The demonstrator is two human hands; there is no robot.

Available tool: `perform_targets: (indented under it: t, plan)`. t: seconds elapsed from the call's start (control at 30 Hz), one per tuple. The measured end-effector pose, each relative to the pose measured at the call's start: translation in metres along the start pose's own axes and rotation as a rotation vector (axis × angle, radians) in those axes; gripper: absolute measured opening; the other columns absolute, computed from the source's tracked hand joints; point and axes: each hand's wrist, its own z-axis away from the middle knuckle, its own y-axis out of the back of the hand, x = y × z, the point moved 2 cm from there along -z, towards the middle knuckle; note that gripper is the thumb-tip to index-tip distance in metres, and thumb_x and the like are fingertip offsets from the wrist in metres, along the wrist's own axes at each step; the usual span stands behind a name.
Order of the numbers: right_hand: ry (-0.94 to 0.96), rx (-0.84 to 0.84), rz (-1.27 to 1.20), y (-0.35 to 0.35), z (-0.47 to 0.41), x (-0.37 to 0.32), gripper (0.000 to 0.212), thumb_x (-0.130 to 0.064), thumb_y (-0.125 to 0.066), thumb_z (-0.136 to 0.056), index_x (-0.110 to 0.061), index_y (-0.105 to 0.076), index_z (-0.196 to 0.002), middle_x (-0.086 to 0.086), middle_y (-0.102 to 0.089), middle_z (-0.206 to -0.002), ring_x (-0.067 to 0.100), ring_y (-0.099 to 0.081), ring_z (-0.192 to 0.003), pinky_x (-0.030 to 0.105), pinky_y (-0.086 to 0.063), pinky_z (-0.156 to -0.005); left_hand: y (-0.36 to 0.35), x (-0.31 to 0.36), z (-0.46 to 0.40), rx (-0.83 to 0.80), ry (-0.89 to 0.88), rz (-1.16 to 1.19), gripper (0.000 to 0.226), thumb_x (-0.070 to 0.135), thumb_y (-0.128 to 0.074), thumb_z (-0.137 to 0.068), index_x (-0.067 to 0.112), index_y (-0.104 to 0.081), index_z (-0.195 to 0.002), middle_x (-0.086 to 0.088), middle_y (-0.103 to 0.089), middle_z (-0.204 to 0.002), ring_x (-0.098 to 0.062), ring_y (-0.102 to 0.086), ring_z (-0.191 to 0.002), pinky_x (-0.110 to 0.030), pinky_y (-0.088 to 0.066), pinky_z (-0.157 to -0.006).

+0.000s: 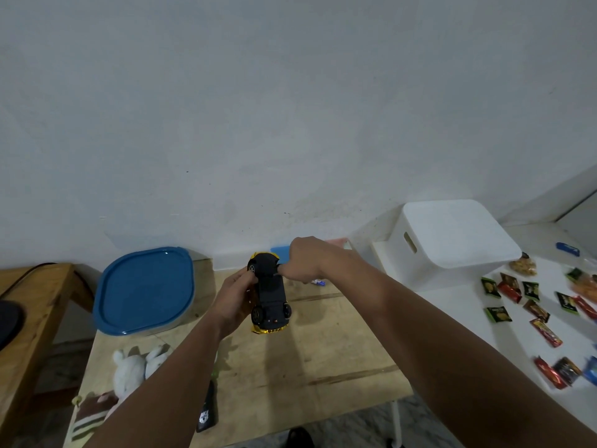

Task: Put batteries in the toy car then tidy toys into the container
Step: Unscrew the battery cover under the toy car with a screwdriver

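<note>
Car [269, 291]: yellow body, black underside turned up; held above the wooden table [323, 350], clear of its top.
Left hand [234, 295]: curled round the car's side, gripping it firm.
Right hand [305, 260]: fingers bunched and pressed to the underside near the far wheels; whether they pinch a battery or the hatch, cannot tell, too small.
Batteries [318, 282]: a small pack, seemingly, on the table just beyond the right wrist.
Container [145, 292]: blue lid on, at the table's left rear.
Plush toy [135, 370]: white, lying at the near left edge.

Step in hand, judged: work at the battery bay. Best done with the left hand holding the car level and steady, the right pressing squarely by the fingertips, poles matched to the bay marks, hatch snapped flush before turning the car over. The lid must come off before any tidying.
</note>
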Motion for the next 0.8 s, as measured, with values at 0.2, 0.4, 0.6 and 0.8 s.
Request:
perform_targets:
  t: [0.2,0.4,0.6,0.8]
  plan:
    - [0.018,-0.038,-0.012,0.0,-0.003,0.005,0.027,-0.018,-0.067,-0.086,0.001,-0.069,-0.105,0.018,-0.072,-0.1,0.025,-0.06,-0.074,0.036,-0.055,-0.067,0.004,-0.007,-0.006,0.018,0.026,0.008,0.036,0.021,-0.053,-0.095,0.006,-0.073,-0.119,-0.017,-0.068,-0.105,-0.034,-0.06,-0.102,-0.051,-0.051,-0.09]
    - [0.049,-0.042,-0.12,0.002,-0.006,0.017,0.022,-0.022,-0.069,-0.087,-0.008,-0.066,-0.104,0.013,-0.07,-0.106,0.029,-0.07,-0.089,0.039,-0.058,-0.072,0.004,-0.009,-0.011,0.042,0.051,0.004,0.035,0.017,-0.048,-0.103,0.0,-0.068,-0.126,-0.016,-0.066,-0.106,-0.033,-0.058,-0.103,-0.048,-0.05,-0.089]
    - [0.018,-0.05,-0.253,0.001,-0.01,0.027,0.023,-0.023,-0.071,-0.087,-0.008,-0.066,-0.103,0.014,-0.068,-0.089,0.021,-0.053,-0.057,0.028,-0.047,-0.053,0.003,-0.009,-0.016,0.023,0.07,0.034,0.047,0.027,-0.058,-0.088,0.002,-0.068,-0.126,-0.016,-0.064,-0.109,-0.034,-0.057,-0.107,-0.05,-0.049,-0.093]
    - [-0.031,-0.017,-0.551,-0.001,-0.014,0.043,0.023,-0.021,-0.07,-0.087,-0.004,-0.066,-0.101,0.009,-0.064,-0.08,0.023,-0.045,-0.06,0.026,-0.036,-0.047,0.001,-0.01,-0.016,0.026,0.074,0.047,0.056,0.035,-0.065,-0.082,-0.003,-0.067,-0.123,-0.017,-0.064,-0.108,-0.033,-0.06,-0.104,-0.052,-0.049,-0.096]
